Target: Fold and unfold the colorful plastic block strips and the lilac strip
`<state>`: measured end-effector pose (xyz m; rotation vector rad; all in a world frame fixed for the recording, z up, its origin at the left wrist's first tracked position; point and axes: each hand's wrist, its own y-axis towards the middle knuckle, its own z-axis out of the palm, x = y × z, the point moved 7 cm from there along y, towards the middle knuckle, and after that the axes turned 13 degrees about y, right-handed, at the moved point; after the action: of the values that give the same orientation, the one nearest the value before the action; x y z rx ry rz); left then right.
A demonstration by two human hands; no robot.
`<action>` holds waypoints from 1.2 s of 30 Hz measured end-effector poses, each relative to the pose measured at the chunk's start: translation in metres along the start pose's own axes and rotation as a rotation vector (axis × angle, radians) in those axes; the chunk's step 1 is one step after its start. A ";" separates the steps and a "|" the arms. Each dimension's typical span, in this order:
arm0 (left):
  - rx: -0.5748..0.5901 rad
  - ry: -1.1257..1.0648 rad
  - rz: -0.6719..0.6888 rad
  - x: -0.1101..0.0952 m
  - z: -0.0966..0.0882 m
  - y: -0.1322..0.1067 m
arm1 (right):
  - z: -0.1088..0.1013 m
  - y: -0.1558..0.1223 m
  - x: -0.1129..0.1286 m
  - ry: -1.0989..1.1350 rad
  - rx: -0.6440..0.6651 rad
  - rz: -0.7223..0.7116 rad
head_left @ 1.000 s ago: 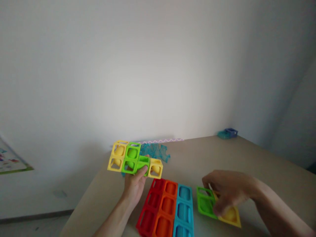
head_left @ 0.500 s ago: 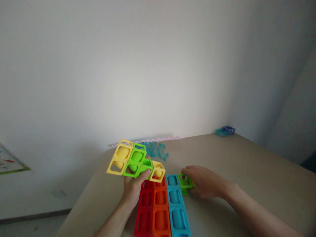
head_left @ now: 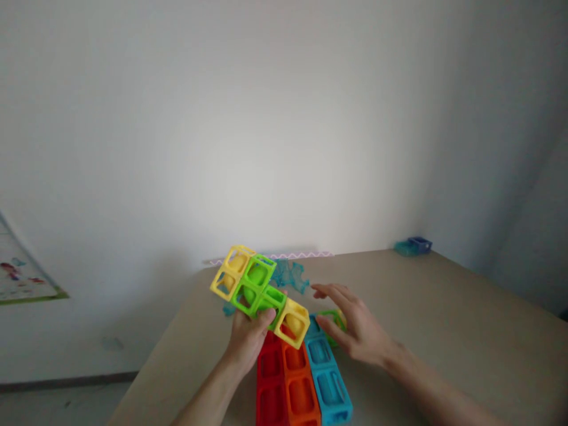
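Tabletop [head_left: 448, 313] with blocks [head_left: 300, 395], pale wall [head_left: 266, 136]

The person's left grip [head_left: 246, 338] holds a stepped yellow-and-green block [head_left: 257, 273] tilted above the table [head_left: 444, 307], thumb on its green part. Below, red [head_left: 270, 364], orange [head_left: 296, 358] and blue [head_left: 328, 384] strips lie side by side. The right grip [head_left: 357, 328], fingers spread, is at a partly hidden green-and-yellow piece [head_left: 331, 316] beside the blue strip; contact is unclear. Translucent teal pieces [head_left: 290, 275] lie near the wall [head_left: 266, 118], and a dark blue box [head_left: 419, 245] sits at the far right corner.
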<state>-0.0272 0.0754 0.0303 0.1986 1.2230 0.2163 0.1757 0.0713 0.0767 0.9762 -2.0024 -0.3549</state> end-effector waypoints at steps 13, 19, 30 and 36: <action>0.138 -0.090 -0.062 0.000 0.014 -0.003 | 0.025 0.001 0.020 0.282 0.043 -0.042; 0.048 -0.136 -0.085 0.001 0.010 0.001 | 0.021 0.001 0.016 0.275 0.016 -0.038; 0.258 -0.018 -0.044 0.007 0.024 -0.007 | 0.028 -0.001 0.007 0.211 0.012 0.033; 0.115 -0.107 -0.056 0.000 0.020 -0.004 | 0.026 -0.001 0.004 0.187 -0.019 0.043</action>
<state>-0.0076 0.0711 0.0358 0.2725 1.1338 0.0854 0.1542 0.0651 0.0636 0.9183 -1.8447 -0.2493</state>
